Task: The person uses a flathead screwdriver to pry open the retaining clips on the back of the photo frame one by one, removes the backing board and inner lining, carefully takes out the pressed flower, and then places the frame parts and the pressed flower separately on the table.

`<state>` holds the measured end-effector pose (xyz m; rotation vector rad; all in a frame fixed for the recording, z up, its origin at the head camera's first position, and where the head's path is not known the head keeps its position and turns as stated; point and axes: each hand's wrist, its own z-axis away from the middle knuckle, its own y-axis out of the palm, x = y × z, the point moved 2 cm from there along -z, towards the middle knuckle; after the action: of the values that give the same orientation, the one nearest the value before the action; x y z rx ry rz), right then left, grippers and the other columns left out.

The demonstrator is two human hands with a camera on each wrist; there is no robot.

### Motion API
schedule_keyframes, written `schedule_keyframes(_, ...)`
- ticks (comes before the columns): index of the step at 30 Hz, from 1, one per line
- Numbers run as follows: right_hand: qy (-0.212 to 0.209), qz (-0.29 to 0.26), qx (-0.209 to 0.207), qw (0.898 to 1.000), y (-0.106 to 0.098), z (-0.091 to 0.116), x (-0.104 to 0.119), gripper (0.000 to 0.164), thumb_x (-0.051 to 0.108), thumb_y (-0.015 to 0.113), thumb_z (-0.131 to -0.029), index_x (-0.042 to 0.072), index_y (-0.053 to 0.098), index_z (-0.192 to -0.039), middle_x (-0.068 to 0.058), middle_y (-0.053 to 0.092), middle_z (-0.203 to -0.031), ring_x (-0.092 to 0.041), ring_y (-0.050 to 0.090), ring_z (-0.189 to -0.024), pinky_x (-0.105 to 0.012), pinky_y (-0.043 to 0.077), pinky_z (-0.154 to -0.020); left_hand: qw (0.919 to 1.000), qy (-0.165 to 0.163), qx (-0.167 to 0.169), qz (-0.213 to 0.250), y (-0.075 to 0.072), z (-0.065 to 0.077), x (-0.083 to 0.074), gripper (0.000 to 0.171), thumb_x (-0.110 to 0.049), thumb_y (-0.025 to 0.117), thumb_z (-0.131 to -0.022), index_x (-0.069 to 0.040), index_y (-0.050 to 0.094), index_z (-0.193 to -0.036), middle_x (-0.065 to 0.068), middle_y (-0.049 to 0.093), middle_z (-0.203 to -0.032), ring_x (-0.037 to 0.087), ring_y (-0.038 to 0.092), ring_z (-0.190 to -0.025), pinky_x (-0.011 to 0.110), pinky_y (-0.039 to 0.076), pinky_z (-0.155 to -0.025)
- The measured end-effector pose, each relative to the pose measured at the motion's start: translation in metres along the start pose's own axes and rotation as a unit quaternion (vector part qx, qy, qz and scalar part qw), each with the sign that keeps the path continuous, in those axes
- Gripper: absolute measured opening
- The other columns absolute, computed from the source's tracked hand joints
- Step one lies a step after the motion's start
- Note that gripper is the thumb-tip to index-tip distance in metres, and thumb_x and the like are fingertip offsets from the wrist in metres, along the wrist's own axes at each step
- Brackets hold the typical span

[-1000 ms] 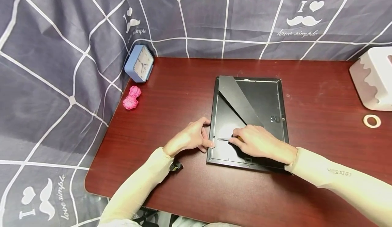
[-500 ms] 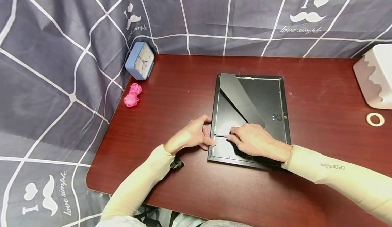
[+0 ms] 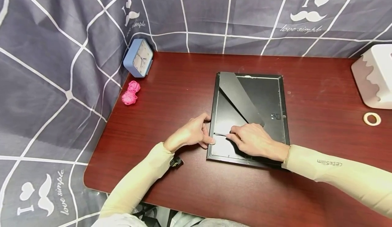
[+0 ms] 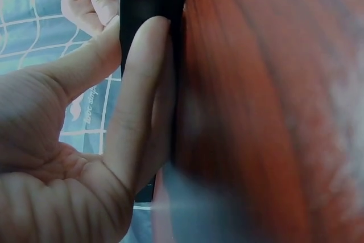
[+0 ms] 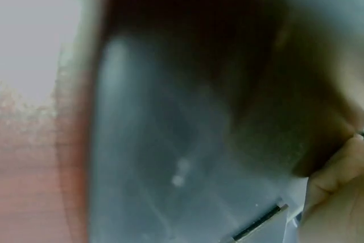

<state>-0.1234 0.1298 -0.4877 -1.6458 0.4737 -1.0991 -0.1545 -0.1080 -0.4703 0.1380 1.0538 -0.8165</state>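
A black picture frame [image 3: 283, 97] lies face down on the table, its back panel and folded stand leg [image 3: 239, 97] facing up. My right hand [image 3: 254, 140] rests low over the panel and grips a screwdriver; only the thin metal shaft [image 3: 221, 134] shows, pointing left with its tip at the frame's left inner edge. The handle is hidden in the fist. My left hand [image 3: 193, 133] is at the left side, thumb on the rim and straight fingers against the outer edge. In the left wrist view, fingers [image 4: 139, 78] press along the frame's black side. The right wrist view is mostly blurred.
On the red-brown table [image 3: 171, 94], a blue clock [image 3: 139, 58] and pink yarn [image 3: 131, 93] stand at the far left. A tape roll [image 3: 378, 119] and a white box [image 3: 372, 79] are at the right. A checked cloth [image 3: 205, 12] hangs behind.
My right hand has shifted slightly left, bringing the screwdriver's tip from over the panel to the frame's left inner edge. My left hand stays at the frame's side.
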Motion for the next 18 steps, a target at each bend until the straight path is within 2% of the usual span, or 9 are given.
schedule_keyframes(5,-0.02,0.011,-0.021,1.0,0.0116,0.0,-0.0081,0.038,0.042,0.067,-0.106,0.026,0.051,-0.075,0.016,0.037,-0.056,-0.005,0.04,-0.049,-0.027,0.031,-0.043,1.0,0.001,0.005,0.003,-0.0016,0.0019,0.0005,0.084,0.001,0.091,-0.085,-0.002,0.039,-0.152,0.013,0.07,-0.086,0.022,0.077,-0.061,0.039,0.071,-0.064)
schedule_keyframes(13,-0.059,0.016,-0.065,0.996,0.0076,0.0019,-0.0005,0.04,0.045,0.061,-0.11,0.024,0.053,-0.076,0.014,0.039,-0.057,-0.003,0.036,-0.049,-0.028,0.026,-0.041,0.9999,0.005,0.006,-0.008,-0.0027,0.0038,0.0011,0.082,0.0,0.09,-0.086,-0.004,0.04,-0.151,0.011,0.069,-0.086,0.023,0.078,-0.061,0.038,0.071,-0.065)
schedule_keyframes(18,-0.043,0.006,-0.057,0.997,0.0107,0.001,-0.0035,0.035,0.041,0.067,-0.106,0.026,0.055,-0.077,0.016,0.038,-0.056,-0.004,0.037,-0.048,-0.027,0.027,-0.041,0.9996,0.011,0.007,-0.023,-0.0024,0.0034,-0.0008,0.081,-0.002,0.091,-0.086,-0.003,0.041,-0.15,0.011,0.069,-0.086,0.022,0.078,-0.061,0.037,0.071,-0.064)
